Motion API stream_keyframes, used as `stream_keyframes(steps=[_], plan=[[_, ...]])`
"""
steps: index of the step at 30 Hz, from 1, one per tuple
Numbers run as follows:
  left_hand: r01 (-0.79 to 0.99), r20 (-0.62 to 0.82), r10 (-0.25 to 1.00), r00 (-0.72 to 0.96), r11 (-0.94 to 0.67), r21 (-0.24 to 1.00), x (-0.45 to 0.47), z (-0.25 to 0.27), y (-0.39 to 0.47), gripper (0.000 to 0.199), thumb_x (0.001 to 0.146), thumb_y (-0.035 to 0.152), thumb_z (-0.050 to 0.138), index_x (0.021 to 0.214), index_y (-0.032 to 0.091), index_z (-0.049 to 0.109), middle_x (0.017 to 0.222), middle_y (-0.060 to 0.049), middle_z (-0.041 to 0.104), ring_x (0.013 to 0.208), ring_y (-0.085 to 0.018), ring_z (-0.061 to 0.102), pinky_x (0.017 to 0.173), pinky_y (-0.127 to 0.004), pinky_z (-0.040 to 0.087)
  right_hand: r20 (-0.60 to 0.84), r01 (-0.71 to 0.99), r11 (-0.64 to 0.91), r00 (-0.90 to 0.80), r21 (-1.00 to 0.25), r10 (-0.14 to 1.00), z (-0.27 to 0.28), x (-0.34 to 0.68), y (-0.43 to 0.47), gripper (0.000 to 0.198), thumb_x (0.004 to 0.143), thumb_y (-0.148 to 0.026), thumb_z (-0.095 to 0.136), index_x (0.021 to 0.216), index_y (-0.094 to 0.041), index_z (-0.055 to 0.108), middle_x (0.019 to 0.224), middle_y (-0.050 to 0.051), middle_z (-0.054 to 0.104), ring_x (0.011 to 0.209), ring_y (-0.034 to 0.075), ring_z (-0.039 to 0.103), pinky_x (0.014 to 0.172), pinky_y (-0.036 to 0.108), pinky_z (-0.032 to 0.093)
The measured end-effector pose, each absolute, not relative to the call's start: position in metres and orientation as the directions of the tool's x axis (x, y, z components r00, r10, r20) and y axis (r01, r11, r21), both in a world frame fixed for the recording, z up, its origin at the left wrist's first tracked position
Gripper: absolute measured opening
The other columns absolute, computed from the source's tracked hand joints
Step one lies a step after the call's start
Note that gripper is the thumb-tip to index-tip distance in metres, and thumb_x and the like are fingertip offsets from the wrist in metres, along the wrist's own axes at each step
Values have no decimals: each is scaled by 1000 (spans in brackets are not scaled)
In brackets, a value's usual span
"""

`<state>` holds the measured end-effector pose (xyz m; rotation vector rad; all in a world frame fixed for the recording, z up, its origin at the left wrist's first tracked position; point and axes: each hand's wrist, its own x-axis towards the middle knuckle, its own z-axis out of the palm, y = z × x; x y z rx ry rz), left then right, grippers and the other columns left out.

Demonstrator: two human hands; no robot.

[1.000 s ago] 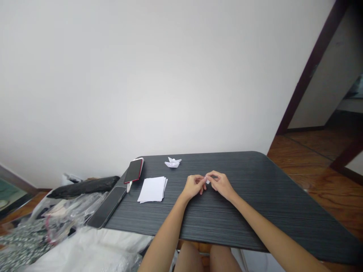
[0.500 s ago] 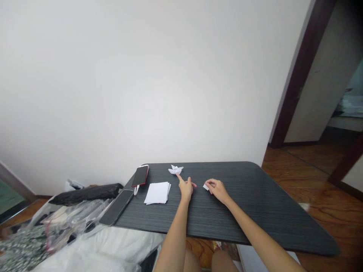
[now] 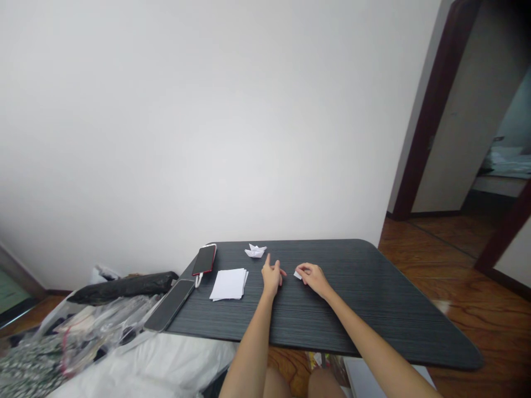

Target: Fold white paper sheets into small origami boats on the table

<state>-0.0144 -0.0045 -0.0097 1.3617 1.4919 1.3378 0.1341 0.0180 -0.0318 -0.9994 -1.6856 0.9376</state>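
Note:
Pinched between the fingertips of my right hand (image 3: 314,278) is a small folded white paper (image 3: 297,275). To its left, my left hand (image 3: 272,275) holds nothing, with the index finger stretched forward and the other fingers apart. Beyond that fingertip, a white folded paper boat (image 3: 255,251) sits on the dark table (image 3: 357,309), apart from the hand. A stack of square white paper (image 3: 228,284) lies to the left of my left wrist.
At the table's left edge lie a phone with a red edge (image 3: 204,260), a white cable (image 3: 198,279) and a dark flat device (image 3: 170,305). Plastic bags and cloth (image 3: 120,320) are heaped beyond that edge. A white wall (image 3: 249,121) stands behind the table.
My left index finger has moved away from the paper boat, swinging to the right. My right hand keeps its pinch on the folded paper. The view has shifted slightly.

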Motion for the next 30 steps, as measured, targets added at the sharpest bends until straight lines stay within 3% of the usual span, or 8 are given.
stream_keyframes(steps=[3, 8, 18, 30], plan=[[335, 200, 975, -101, -156, 929, -12, -16, -3, 44, 79, 40, 37, 97, 7, 59, 56, -3, 62, 28, -5, 39, 34, -17, 29, 334, 197, 385, -248, -902, 909, -31, 135, 18, 29, 70, -41, 52, 71, -14, 60, 45, -1, 51, 38, 11, 46, 42, 23, 38], [390, 245, 969, 16, -232, 891, -8, -17, -5, 40, 75, 43, 44, 68, 10, 65, 53, -3, 61, 34, -6, 43, 43, -18, 36, 336, 138, 384, -280, -913, 899, -33, 135, 19, 31, 75, -40, 47, 76, -12, 59, 43, -1, 50, 36, 9, 44, 38, 22, 36], [469, 292, 954, 64, -288, 835, -6, -19, 1, 43, 74, 48, 45, 75, 11, 68, 48, -2, 58, 36, -9, 46, 44, -20, 37, 335, 60, 370, -309, -927, 890, -39, 133, 29, 32, 78, -41, 45, 78, -11, 57, 48, 0, 53, 38, 10, 49, 40, 22, 41], [539, 294, 954, 56, -277, 796, -4, -18, 2, 45, 76, 48, 41, 75, 10, 67, 51, -3, 60, 36, -9, 48, 42, -19, 38, 445, 127, 496, -293, -859, 846, -35, 130, 27, 33, 79, -41, 43, 69, -13, 58, 76, 5, 50, 44, 8, 49, 43, 24, 44]])
